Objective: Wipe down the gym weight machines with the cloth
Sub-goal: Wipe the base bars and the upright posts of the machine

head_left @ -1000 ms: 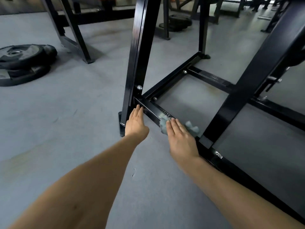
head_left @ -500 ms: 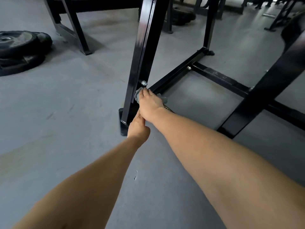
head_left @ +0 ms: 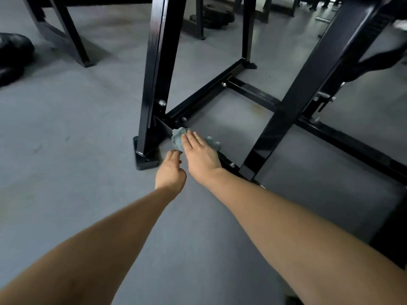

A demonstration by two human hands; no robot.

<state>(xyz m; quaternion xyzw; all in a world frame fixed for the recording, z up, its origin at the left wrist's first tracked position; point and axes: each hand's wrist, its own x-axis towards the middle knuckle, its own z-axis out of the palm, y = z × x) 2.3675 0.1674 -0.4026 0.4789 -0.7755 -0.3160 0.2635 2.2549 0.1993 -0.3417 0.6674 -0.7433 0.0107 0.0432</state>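
Observation:
A black steel weight machine frame point(head_left: 158, 69) stands on the grey floor, with a low base bar point(head_left: 226, 160) running from its upright post toward the lower right. My right hand point(head_left: 199, 155) lies flat with straight fingers on a crumpled grey-blue cloth point(head_left: 178, 137), pressing it onto the base bar just right of the post's foot. My left hand point(head_left: 170, 170) hovers beside it, fingers loosely extended toward the cloth's near edge, holding nothing. Part of the cloth point(head_left: 212, 143) sticks out past the right hand's far side.
A slanted black beam point(head_left: 308, 89) rises at the right over the base bar. A cross bar point(head_left: 253, 93) joins the frame behind. Weight plates point(head_left: 13, 51) lie at the far left, another black stand point(head_left: 63, 34) behind them. Grey floor point(head_left: 66, 139) spreads to the left.
My right hand has slid the cloth from the post's bolt area back down and right along the base bar. The left hand stays near the post's foot. The view shifted slightly.

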